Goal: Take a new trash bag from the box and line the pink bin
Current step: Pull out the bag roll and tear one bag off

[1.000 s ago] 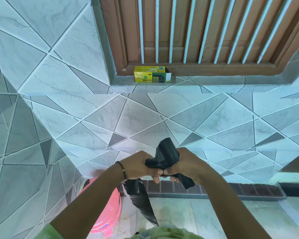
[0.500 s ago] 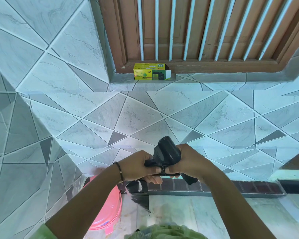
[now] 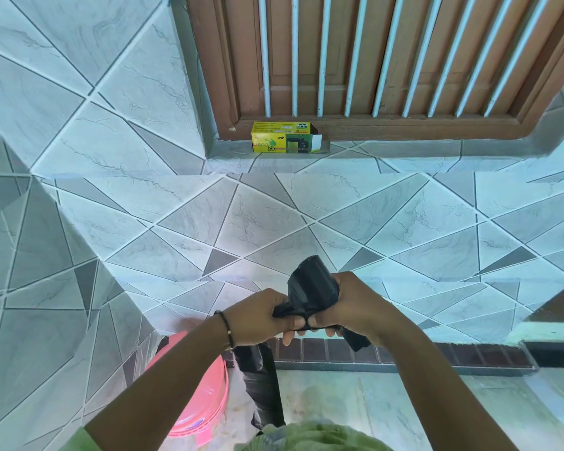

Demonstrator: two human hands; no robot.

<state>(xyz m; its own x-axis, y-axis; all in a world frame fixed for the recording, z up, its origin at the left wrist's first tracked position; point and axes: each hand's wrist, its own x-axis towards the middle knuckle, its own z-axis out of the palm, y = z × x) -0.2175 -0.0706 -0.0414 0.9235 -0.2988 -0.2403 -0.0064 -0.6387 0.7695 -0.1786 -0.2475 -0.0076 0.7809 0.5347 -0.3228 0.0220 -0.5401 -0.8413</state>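
Black trash bag roll (image 3: 311, 288) pinched between both hands' fingers (image 3: 302, 322).

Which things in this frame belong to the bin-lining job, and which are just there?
Job: black bag roll, gripped by left hand and right hand; yellow box; pink bin.
Just there: window bars, green cloth.

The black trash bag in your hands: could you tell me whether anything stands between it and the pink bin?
Nothing visible does. The black bag hangs beside the pink bin, whose opening the left forearm partly hides.
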